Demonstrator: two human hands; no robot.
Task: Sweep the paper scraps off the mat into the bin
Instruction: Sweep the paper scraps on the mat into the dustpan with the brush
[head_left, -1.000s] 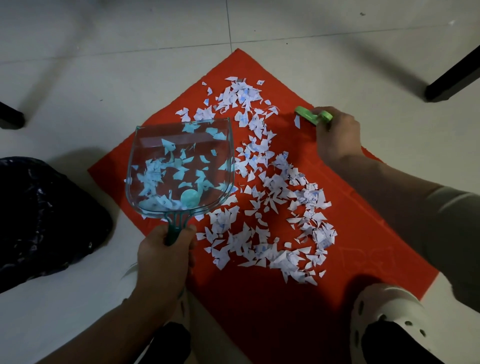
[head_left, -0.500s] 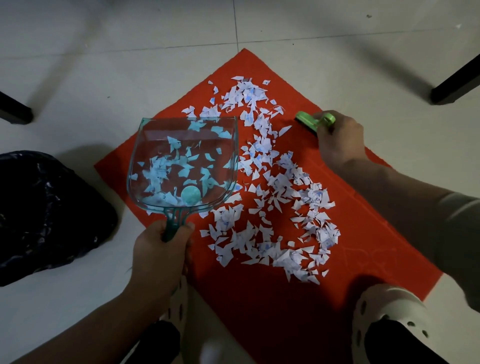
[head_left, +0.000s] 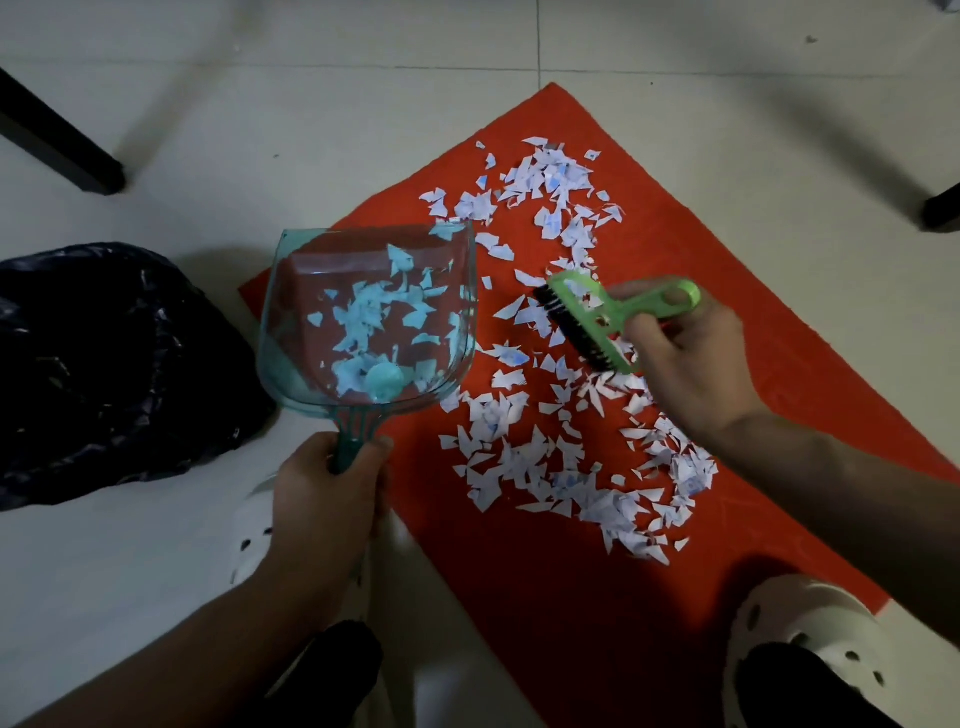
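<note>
No brand, label or legible writing was seen on any item; faint blue print marks on the paper scraps were too small to be read. The scraps were spread over the red mat, in a loose band running from its far corner toward the near-right side, w/ a further batch lying inside the clear teal dustpan. The dustpan was held w/ its long axis roughly near-to-far, handle toward the person and open mouth pointing away, over the mat's left corner; whether its lip touched the mat could not be told. Its handle was gripped by the left hand, fingers curled round it. The green brush was gripped at the handle by the right hand; its long axis ran left-right w/ a slight tilt, ringed handle end to the right, black bristles facing left toward the dustpan, among the scraps at mid-mat. The black bin bag was seen on the tiled floor just left of the dustpan. White perforated clogs were visible at the near edge, the right one resting on the mat.
</note>
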